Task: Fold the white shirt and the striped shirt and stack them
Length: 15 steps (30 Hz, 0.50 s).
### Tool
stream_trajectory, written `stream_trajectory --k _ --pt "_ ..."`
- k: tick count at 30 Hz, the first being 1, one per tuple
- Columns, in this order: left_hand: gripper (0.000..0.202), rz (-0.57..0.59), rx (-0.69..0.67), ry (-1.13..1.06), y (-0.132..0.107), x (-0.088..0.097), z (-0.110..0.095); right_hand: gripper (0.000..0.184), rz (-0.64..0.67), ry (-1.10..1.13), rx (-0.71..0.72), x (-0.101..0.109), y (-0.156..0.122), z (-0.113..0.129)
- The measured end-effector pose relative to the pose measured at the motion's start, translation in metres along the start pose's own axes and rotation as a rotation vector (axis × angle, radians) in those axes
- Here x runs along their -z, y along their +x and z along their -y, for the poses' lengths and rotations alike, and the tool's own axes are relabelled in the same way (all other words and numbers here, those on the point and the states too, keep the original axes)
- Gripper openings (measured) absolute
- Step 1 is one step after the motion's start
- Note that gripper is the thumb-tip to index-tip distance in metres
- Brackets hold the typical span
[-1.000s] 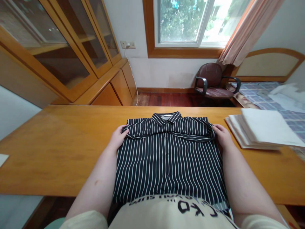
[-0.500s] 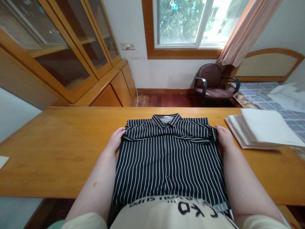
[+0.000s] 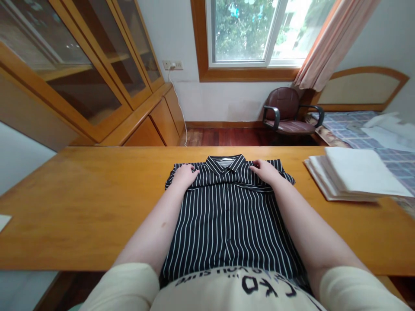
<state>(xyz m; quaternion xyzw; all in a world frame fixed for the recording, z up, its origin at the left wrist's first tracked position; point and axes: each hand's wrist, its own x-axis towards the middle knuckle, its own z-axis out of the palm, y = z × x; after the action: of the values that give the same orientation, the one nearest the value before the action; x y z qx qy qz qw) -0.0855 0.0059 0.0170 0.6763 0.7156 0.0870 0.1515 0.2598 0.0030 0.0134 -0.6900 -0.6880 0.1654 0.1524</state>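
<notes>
A black shirt with white stripes (image 3: 225,216) lies front up on the wooden table, its collar (image 3: 225,164) at the far side and buttons down the middle. Its near end runs under the front of my pale top. My left hand (image 3: 184,175) rests on the shirt's left shoulder area, thumb and fingers apart against the cloth. Over the right shoulder area, my right hand (image 3: 267,171) touches the fabric with thumb and fingers spread. Both sleeves are tucked in along the sides, and creases cross the chest below the hands.
A stack of folded white sheets (image 3: 359,172) sits on the right of the wooden table (image 3: 81,207). Beyond the table stand a brown armchair (image 3: 285,108), a bed with a checked cover (image 3: 353,125) and a glass-door cabinet (image 3: 129,97). A white cord (image 3: 180,108) hangs from the wall socket.
Both hands have let go of the shirt's outer sleeve edges and moved inward onto the shoulder areas near the collar. The shirt stays in about the same place.
</notes>
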Motion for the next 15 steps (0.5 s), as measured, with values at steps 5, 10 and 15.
stream_trajectory --k 5,10,15 --pt "0.028 0.009 -0.025 -0.036 0.002 -0.003 -0.002 0.035 -0.028 -0.043 -0.065 -0.008 0.004 0.001" --pt "0.026 -0.082 -0.128 -0.096 -0.010 0.012 0.006 0.019 -0.083 0.173 0.004 0.004 -0.010 -0.004" --pt "0.021 -0.092 -0.406 -0.199 -0.036 0.024 0.017 0.021 -0.133 0.345 0.209 0.018 -0.036 -0.014"
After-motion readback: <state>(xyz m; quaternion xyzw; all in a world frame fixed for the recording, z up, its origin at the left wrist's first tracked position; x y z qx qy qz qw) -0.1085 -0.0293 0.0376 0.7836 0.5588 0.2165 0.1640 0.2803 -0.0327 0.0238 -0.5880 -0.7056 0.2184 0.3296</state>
